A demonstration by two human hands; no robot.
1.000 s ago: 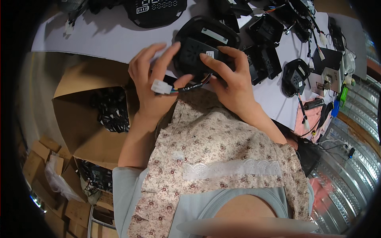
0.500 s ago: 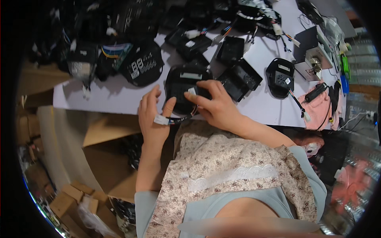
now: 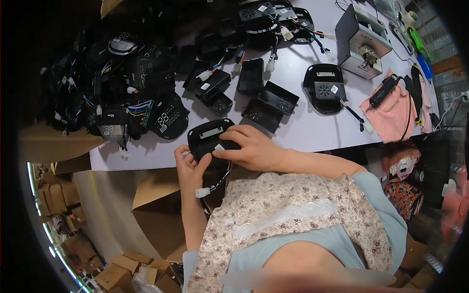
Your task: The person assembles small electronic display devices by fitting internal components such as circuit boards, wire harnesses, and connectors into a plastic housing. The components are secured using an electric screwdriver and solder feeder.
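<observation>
A black display unit (image 3: pixel 204 145) is at the table's front edge, its back with a pale strip and a small white label facing up. My left hand (image 3: pixel 189 168) is closed on its lower left edge, the thumb over the top. My right hand (image 3: pixel 254 149) grips its right side, with the thumb by the label and the fingers bent over the casing. From the unit's lower edge a cable (image 3: pixel 223 178) hangs toward my lap, ending in a white connector (image 3: pixel 202 192). The fingertips beneath the unit are hidden.
Black open cases (image 3: pixel 263 115) lie just beyond my hands. Another wired display unit (image 3: pixel 324 88) is to the right, near a grey metal box device (image 3: pixel 364 44) and a pink cloth (image 3: pixel 391 110). Display units (image 3: pixel 168 117) are heaped on the left. Cardboard boxes (image 3: pixel 115 277) stand below.
My left hand has gone from lying beside the unit with fingers apart to gripping its edge. The connector now hangs lower, away from the thumb. The whole view has shifted.
</observation>
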